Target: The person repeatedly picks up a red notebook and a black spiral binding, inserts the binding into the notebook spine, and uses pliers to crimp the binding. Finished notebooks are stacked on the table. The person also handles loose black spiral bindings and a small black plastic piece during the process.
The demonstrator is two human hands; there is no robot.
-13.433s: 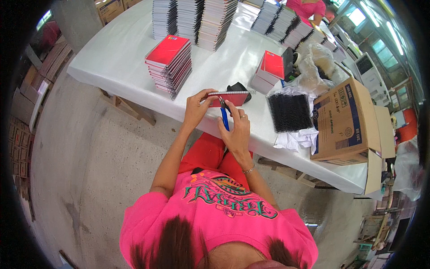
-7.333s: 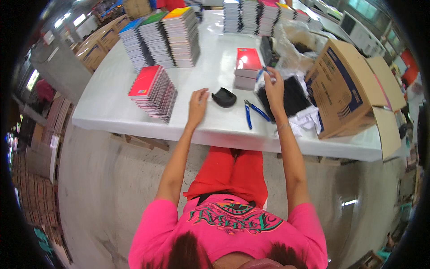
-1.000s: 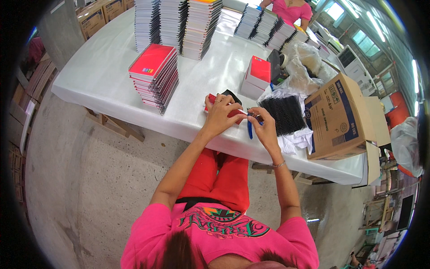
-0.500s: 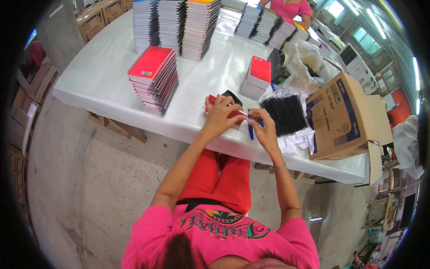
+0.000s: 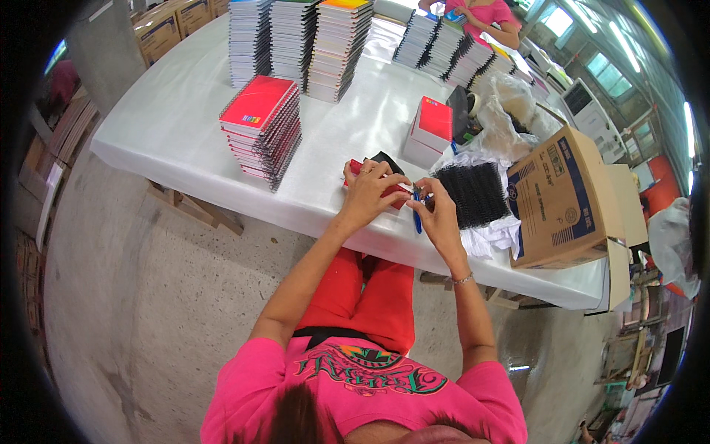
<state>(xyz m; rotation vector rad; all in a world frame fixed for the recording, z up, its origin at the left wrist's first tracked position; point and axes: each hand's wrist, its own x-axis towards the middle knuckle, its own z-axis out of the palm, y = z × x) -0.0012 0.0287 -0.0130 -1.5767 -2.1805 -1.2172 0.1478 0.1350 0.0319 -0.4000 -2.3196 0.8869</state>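
Note:
Near the table's front edge, my left hand [image 5: 367, 194] grips a red-covered notebook [image 5: 355, 167], fingers bent over it. A black object [image 5: 384, 160] shows just behind that hand; I cannot tell what it is. My right hand [image 5: 438, 214] is closed on blue-handled pliers [image 5: 418, 222], whose small metal head is at the notebook's right end, close to my left fingertips. The fingers hide most of the notebook's edge. A bundle of black spiral binding coils [image 5: 471, 194] lies on white wrapping just right of my right hand.
A stack of red spiral notebooks [image 5: 259, 137] stands left on the white table [image 5: 163, 133], with taller notebook stacks [image 5: 340, 55] behind. A red-topped block of unbound books [image 5: 429, 133], plastic bags [image 5: 503, 111] and an open cardboard box [image 5: 562, 200] stand right. A co-worker [image 5: 484, 18] is across.
The view has shifted slightly. My hands stay on the notebook and pliers, and the pliers' metal head now shows between my fingers. The co-worker's hands have come into view with something blue.

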